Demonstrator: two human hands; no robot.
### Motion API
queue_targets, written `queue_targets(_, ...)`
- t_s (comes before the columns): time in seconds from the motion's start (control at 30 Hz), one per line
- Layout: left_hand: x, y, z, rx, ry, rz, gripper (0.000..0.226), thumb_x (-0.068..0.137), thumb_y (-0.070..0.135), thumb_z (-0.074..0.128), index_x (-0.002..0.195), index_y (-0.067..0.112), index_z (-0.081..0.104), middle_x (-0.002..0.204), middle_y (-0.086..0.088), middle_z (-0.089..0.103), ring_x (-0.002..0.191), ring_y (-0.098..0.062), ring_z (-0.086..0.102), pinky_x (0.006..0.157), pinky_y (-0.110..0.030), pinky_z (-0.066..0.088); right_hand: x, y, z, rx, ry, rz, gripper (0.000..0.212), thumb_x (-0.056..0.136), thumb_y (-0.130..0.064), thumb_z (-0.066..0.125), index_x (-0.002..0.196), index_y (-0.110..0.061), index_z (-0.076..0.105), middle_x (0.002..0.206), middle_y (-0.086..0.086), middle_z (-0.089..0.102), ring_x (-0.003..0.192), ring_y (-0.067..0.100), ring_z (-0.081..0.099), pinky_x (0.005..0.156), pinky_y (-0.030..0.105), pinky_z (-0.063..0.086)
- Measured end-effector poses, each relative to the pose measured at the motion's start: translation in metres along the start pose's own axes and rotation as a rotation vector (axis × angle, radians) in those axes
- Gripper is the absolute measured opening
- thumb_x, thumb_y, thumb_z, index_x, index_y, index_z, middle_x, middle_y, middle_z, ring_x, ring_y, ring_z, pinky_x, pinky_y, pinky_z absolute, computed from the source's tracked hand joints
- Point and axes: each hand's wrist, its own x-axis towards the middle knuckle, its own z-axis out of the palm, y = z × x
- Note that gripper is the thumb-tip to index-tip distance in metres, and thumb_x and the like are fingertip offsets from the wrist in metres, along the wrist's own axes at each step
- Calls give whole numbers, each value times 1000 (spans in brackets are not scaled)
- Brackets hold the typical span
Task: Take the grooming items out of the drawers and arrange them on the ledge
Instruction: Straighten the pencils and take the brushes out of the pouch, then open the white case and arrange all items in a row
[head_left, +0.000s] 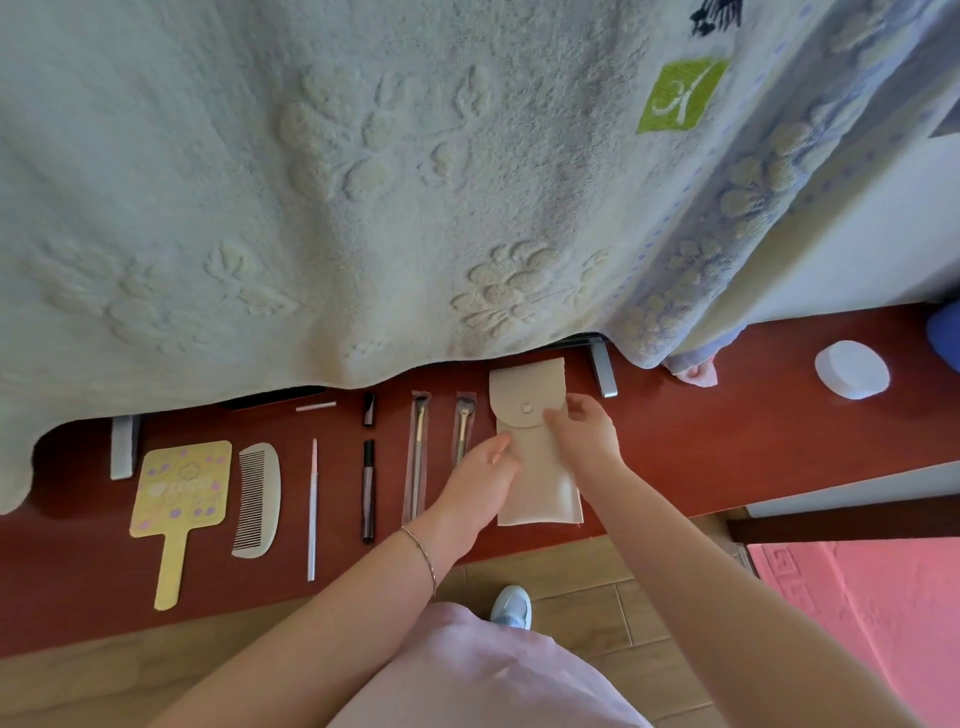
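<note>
A beige snap-flap pouch lies flat on the red-brown ledge. My left hand rests its straight fingers on the pouch's left edge. On the upper middle of the pouch, my right hand presses down with its fingers bent. Laid out in a row to the left are two wrapped brushes, a black pen-like liner with its cap above, a thin white stick, a pale comb and a yellow hand mirror.
Pale towels hang over a rack and cover the ledge's back. Metal rack feet stand on the ledge. A white round pad stack sits far right. Below are wooden floor, a pink mat and my shoe.
</note>
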Motion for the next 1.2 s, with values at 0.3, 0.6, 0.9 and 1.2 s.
queue_targets(0.3, -4, -1, -17, 54, 28, 45, 38, 96, 25, 44, 133, 24, 48, 137, 7, 48, 127, -8, 41, 102, -24, 31, -6, 9, -5, -685, 86, -396, 55, 94, -27, 48, 143, -12, 28, 135, 9, 47, 121, 25, 46, 96, 34, 41)
queue_targets(0.6, -9, 3, -32, 1346, 165, 878, 31, 83, 24, 63, 112, 13, 64, 111, -1, 65, 108, -18, 61, 91, -34, 48, -70, 27, -39, -940, 182, -530, 53, 96, -34, 40, 144, -14, 31, 150, 4, 33, 141, 20, 23, 115, 35, 5)
queue_targets(0.9, 2, 11, 21, 1473, 3, 1083, 36, 84, 23, 53, 115, 9, 63, 115, -5, 65, 112, -22, 58, 93, -38, 48, -135, 82, -102, -897, 439, -220, 54, 95, -34, 41, 144, -13, 32, 150, 4, 33, 142, 21, 21, 113, 34, 1)
queue_targets(1.2, 10, 18, 108, 1485, -126, 1140, 49, 84, 31, 34, 115, 8, 64, 115, -6, 65, 113, -23, 58, 93, -39, 48, -170, 155, -175, -848, 612, 15, 55, 84, -26, 62, 133, -7, 47, 137, 9, 51, 134, 27, 38, 111, 37, 11)
